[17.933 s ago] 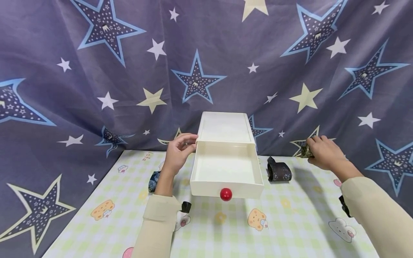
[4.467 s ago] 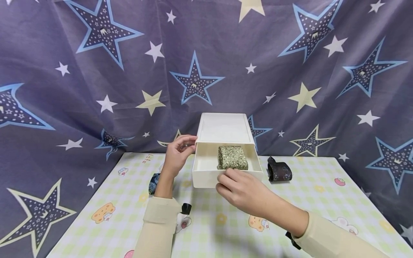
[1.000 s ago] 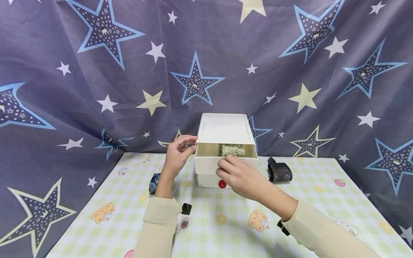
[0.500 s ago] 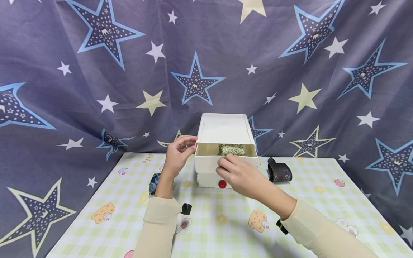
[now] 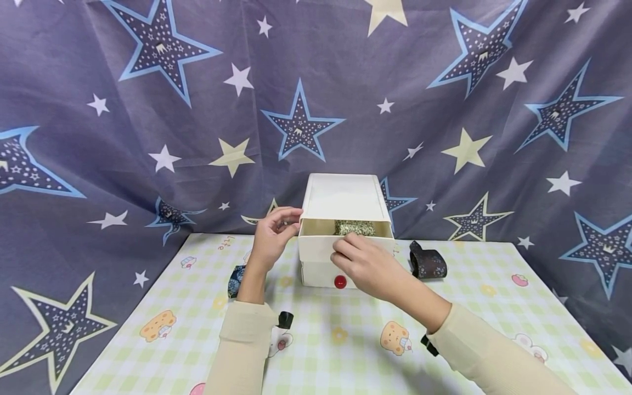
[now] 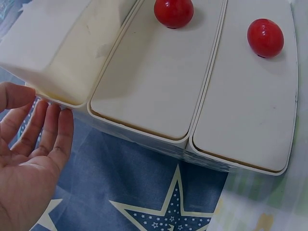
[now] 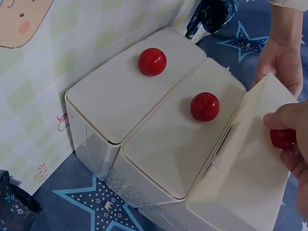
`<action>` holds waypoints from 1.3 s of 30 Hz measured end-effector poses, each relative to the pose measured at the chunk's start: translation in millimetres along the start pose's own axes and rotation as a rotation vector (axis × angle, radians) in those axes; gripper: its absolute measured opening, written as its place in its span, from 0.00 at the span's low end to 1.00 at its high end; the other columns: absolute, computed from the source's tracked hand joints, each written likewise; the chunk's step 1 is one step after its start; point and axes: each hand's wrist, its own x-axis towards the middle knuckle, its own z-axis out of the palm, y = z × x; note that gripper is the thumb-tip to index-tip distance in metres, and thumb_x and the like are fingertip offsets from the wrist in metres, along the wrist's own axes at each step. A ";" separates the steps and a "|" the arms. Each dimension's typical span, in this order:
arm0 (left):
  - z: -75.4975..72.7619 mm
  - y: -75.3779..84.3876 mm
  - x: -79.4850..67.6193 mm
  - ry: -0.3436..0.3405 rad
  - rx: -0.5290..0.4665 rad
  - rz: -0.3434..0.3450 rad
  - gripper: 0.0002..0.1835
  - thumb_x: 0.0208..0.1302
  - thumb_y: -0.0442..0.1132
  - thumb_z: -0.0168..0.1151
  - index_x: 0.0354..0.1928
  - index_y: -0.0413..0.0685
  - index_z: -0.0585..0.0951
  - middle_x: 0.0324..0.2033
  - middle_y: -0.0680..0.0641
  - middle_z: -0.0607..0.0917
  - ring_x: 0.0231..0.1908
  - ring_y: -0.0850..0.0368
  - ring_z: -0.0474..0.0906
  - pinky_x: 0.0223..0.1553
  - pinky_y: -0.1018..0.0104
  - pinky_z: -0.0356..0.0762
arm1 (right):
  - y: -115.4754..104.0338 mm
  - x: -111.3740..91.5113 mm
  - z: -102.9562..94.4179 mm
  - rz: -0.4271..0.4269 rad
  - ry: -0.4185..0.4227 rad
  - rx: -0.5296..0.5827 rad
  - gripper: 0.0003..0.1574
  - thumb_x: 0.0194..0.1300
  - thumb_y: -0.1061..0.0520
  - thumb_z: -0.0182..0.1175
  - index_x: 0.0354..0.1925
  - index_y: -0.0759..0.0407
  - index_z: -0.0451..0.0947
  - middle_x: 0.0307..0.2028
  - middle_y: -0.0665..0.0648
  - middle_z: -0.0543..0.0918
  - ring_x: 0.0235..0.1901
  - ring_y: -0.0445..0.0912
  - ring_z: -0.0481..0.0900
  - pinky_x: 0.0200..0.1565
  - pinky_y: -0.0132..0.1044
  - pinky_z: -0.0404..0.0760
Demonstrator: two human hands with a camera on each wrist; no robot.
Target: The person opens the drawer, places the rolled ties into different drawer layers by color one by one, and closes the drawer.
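A white three-drawer cabinet stands at the table's back, its top drawer partly out. Inside lies a rolled strip of speckled green cloth, partly hidden by the drawer front. My right hand is at that front; in the right wrist view its thumb and fingers pinch the top drawer's red knob. With extended fingertips, my left hand touches the cabinet's left side near the top front edge. The left wrist view shows the lower drawers flush in the frame.
A dark floral cloth roll sits right of the cabinet, and a blue patterned one lies beside my left forearm. A checked cloth covers the table. Behind hangs a star-printed curtain.
Earlier my right hand held the green roll at the right; later it lay in the drawer. The top drawer has since slid inward, slightly more in the last second. My left hand stays put.
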 end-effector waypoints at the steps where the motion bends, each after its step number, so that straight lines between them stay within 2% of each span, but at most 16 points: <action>1: 0.0 -0.2 0.0 0.002 -0.001 -0.001 0.15 0.64 0.19 0.63 0.53 0.24 0.82 0.52 0.28 0.80 0.45 0.58 0.81 0.43 0.73 0.80 | 0.3 0.1 0.4 0.002 0.000 0.003 0.11 0.67 0.70 0.53 0.38 0.62 0.83 0.40 0.56 0.79 0.39 0.50 0.72 0.42 0.37 0.77; 14: -0.2 -0.5 0.1 0.004 -0.006 -0.002 0.15 0.64 0.19 0.63 0.52 0.24 0.82 0.52 0.28 0.80 0.44 0.59 0.81 0.42 0.73 0.81 | 3.9 1.9 3.4 0.021 -0.005 0.019 0.06 0.66 0.68 0.59 0.37 0.61 0.81 0.41 0.56 0.79 0.39 0.50 0.72 0.43 0.38 0.76; 24: -0.3 1.3 -0.4 0.005 -0.009 -0.019 0.15 0.63 0.19 0.64 0.53 0.24 0.82 0.52 0.28 0.80 0.44 0.59 0.81 0.42 0.72 0.82 | 5.8 1.9 5.8 0.021 0.004 0.011 0.11 0.61 0.73 0.59 0.37 0.60 0.81 0.41 0.55 0.78 0.39 0.50 0.71 0.43 0.38 0.76; 39: -0.8 -3.1 0.2 0.004 0.003 -0.011 0.15 0.64 0.20 0.63 0.53 0.24 0.82 0.51 0.30 0.81 0.45 0.58 0.81 0.42 0.72 0.81 | 9.9 1.3 11.3 0.042 -0.002 0.036 0.12 0.61 0.74 0.60 0.40 0.62 0.84 0.42 0.56 0.80 0.40 0.51 0.72 0.44 0.38 0.76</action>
